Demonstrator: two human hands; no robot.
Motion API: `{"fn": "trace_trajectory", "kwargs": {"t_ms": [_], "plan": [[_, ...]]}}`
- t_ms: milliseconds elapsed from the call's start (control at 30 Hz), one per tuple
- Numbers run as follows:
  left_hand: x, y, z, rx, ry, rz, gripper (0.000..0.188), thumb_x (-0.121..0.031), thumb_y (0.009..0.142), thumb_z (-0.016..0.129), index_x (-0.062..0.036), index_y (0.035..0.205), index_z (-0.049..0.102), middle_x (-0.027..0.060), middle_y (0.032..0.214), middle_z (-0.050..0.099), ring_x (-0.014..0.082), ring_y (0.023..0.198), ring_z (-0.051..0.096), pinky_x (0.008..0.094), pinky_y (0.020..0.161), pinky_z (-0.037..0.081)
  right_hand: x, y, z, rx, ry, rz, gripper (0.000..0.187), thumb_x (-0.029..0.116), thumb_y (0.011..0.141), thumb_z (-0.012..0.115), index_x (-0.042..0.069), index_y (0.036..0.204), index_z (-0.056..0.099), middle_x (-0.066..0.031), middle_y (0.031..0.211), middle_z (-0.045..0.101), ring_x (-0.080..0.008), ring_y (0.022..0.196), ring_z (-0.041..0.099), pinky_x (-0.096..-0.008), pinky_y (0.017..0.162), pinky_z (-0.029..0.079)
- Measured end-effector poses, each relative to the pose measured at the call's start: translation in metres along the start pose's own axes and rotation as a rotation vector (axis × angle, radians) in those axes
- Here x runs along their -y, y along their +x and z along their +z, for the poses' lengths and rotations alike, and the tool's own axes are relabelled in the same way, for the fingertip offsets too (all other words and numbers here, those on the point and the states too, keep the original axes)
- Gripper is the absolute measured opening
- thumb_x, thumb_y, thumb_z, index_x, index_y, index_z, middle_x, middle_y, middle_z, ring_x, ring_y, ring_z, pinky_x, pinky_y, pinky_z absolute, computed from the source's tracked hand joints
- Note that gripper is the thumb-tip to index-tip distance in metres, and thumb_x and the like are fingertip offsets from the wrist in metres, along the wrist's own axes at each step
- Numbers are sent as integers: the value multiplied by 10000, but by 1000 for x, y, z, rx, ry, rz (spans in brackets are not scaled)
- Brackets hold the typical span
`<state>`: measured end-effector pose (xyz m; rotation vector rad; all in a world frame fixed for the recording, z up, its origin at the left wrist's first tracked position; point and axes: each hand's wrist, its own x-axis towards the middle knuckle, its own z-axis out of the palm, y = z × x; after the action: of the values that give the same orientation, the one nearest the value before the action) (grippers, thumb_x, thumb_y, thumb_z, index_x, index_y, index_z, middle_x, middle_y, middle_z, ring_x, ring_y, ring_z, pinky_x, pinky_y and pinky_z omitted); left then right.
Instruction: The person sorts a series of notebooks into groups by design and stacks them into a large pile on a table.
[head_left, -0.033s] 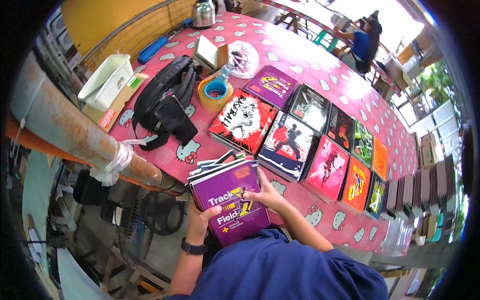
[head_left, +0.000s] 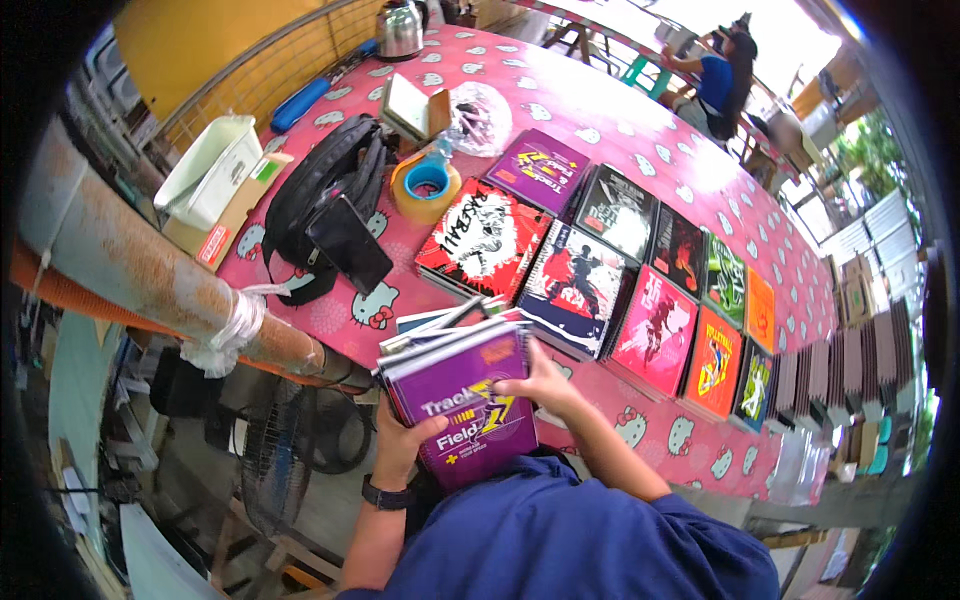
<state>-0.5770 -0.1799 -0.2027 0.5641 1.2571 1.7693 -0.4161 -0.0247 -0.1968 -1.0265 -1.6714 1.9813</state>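
Note:
My left hand and my right hand are closed round the two sides of a stack of spiral notebooks, thumbs on top. The uppermost notebook has a purple cover with yellow and white print. Edges of several others stick out unevenly at the far end of the stack. The stack rests against my body at the near table edge. Just beyond it lie piles of notebooks on the table: a red, black and white one, a dark blue and white one and a pink one.
The pink patterned table also bears a black bag, a phone, tape rolls and a steel kettle. A rusty pole and a fan stand at left. Another person sits far right.
The far end of the held stack has shifted slightly, with its pages and edges fanned a little more. My right hand has moved slightly right. Both hands keep their hold.

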Motion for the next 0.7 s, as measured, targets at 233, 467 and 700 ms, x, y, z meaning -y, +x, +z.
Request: {"fn": "trace_trajectory", "kwargs": {"t_ms": [233, 467, 700], "plan": [[3, 58, -10, 395, 246, 31, 841, -3, 591, 779, -5, 1272, 285, 86, 1088, 534, 182, 1015, 512, 333, 893, 425, 20, -17, -50, 41, 33, -261, 950, 39, 539, 800, 51, 1322, 263, -64, 1127, 511, -154, 1042, 481, -308, 929, 370], [57, 69, -11, 303, 185, 37, 876, 3, 566, 793, -13, 1293, 307, 89, 1164, 491, 194, 1044, 497, 336, 894, 425, -9, -9, -21, -180, 86, -456, 1099, 164, 496, 834, 63, 1356, 156, -108, 1236, 381, -212, 1174, 363, -352, 1022, 258], [27, 64, -14, 321, 140, 33, 815, -120, 559, 811, -26, 1236, 367, 84, 1122, 503, 193, 1029, 509, 335, 873, 434, -10, -13, -27, -259, -255, -521, 1182, 196, 453, 886, 43, 1315, 92, -119, 1153, 432, -193, 1101, 402, -333, 966, 307]]}}
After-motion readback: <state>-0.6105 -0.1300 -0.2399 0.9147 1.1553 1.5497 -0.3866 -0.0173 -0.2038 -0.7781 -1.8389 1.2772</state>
